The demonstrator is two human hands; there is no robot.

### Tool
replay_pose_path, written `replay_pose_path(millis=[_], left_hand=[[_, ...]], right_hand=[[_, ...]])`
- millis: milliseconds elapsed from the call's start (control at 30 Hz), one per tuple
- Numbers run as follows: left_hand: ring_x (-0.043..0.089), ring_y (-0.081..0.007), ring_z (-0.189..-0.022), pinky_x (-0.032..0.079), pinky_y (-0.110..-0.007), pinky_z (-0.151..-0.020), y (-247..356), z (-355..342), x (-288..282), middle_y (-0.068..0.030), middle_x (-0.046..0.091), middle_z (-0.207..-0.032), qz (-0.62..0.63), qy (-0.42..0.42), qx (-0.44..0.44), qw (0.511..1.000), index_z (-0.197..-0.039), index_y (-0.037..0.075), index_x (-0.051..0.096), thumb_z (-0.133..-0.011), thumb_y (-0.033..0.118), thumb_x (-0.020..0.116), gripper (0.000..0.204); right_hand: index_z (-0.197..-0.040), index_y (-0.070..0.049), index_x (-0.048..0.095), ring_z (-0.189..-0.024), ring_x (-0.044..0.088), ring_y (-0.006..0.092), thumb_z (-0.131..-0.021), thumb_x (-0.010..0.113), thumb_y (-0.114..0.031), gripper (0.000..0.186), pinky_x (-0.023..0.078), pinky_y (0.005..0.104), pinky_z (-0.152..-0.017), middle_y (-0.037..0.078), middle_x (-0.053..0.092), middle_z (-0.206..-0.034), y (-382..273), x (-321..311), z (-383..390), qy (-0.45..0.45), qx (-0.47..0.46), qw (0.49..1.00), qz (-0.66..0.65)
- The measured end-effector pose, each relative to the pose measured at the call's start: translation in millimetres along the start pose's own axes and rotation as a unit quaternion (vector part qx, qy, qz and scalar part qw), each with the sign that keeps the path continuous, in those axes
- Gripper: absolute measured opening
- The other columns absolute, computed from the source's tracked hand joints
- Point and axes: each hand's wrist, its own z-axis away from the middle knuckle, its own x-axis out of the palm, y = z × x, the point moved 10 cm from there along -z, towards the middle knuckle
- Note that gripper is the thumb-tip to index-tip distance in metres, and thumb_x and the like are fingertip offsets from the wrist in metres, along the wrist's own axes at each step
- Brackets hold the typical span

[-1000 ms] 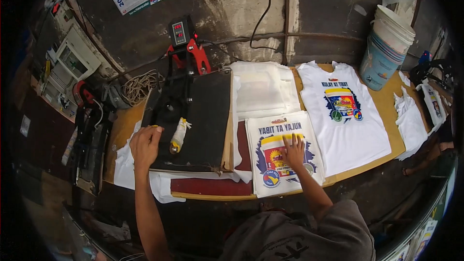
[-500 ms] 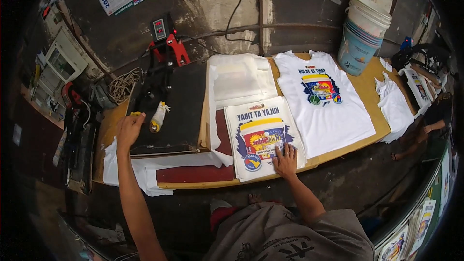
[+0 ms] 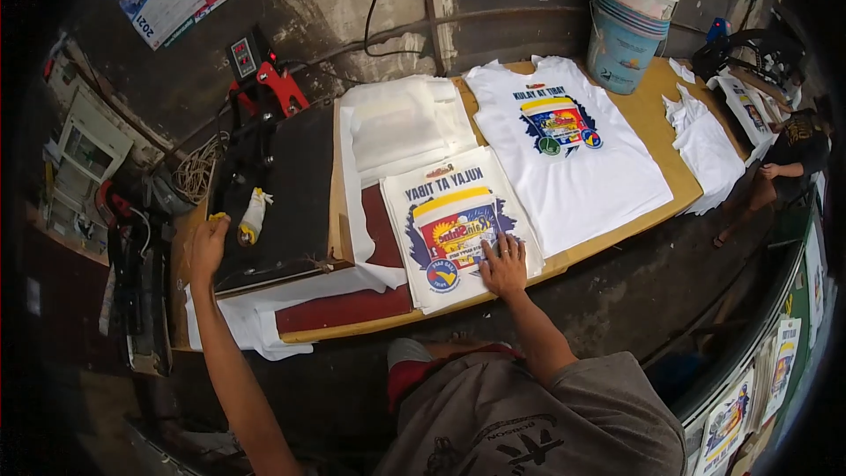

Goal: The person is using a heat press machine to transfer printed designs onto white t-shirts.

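My left hand [image 3: 209, 249] is closed round the yellow-wrapped end of a handle at the left edge of the black heat press [image 3: 291, 159]. A second grip wrapped in white and yellow [image 3: 255, 216] sticks up from the press top. My right hand [image 3: 505, 266] lies with fingers apart on the lower right of a stack of printed transfer sheets [image 3: 430, 183]. The top sheet carries a mirrored colour print of a paint pail. Right of the stack, a white T-shirt [image 3: 624, 178] with a similar print lies flat, neck toward the wall.
Blank white sheets [image 3: 414, 119] lie behind the stack. Stacked buckets [image 3: 621, 62] stand at the table's far right, near more white cloth [image 3: 705, 154]. A control box [image 3: 242, 59] and red frame rise behind the press. Another person [image 3: 793, 159] is at far right.
The view has shifted, so the table appears further left and higher. My left hand stays on the press handle and my right hand on the sheets.
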Motion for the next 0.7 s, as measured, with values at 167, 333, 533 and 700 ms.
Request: replay_pose_path(millis=[167, 333, 533, 700], left_hand=[[0.062, -0.0399, -0.086, 0.044, -0.046, -0.075, 2.7, 0.0, -5.4, -0.0223, 0.065, -0.083, -0.036, 0.017, -0.003, 0.999, -0.083, 0.002, 0.07, -0.086, 0.043, 0.053, 0.044], [0.061, -0.0409, -0.086, 0.044, -0.047, -0.078, 8.6, -2.1, -2.5, -0.0223, 0.065, -0.085, -0.03, 0.0, 0.026, 0.999, -0.083, 0.003, 0.071, -0.086, 0.042, 0.053, 0.043], [0.06, -0.0409, -0.091, 0.043, -0.046, -0.083, 2.3, -2.3, -0.5, -0.0221, 0.066, -0.089, -0.016, 0.004, 0.029, 0.999, -0.084, 0.003, 0.072, -0.086, 0.042, 0.054, 0.043], [0.062, -0.0395, -0.084, 0.044, -0.045, -0.076, 7.6, -2.0, -1.6, -0.0215, 0.065, -0.081, -0.016, -0.003, 0.044, 0.999, -0.08, 0.002, 0.07, -0.085, 0.041, 0.055, 0.042]], right_hand=[[-0.136, -0.022, 0.047, -0.134, 0.029, 0.035, -0.088, 0.046, -0.041, 0.052, 0.013, 0.0542, -0.113, 0.018, 0.036, -0.144, -1.6, -4.2, -0.7, 0.014, -0.008, 1.0, 0.0], [-0.134, -0.022, 0.05, -0.132, 0.031, 0.0348, -0.087, 0.048, -0.041, 0.05, 0.015, 0.0539, -0.112, 0.018, 0.038, -0.142, 0.5, -1.5, -1.8, -0.011, 0.006, 1.0, -0.007], [-0.132, -0.02, 0.052, -0.132, 0.031, 0.0367, -0.085, 0.051, -0.037, 0.049, 0.016, 0.0539, -0.111, 0.019, 0.038, -0.141, -2.7, -10.5, -1.1, 0.028, -0.008, 0.999, -0.014], [-0.132, -0.02, 0.051, -0.131, 0.032, 0.0376, -0.085, 0.051, -0.037, 0.049, 0.017, 0.0542, -0.111, 0.019, 0.039, -0.14, -2.0, -7.7, -0.9, 0.006, 0.0, 1.0, -0.019]])
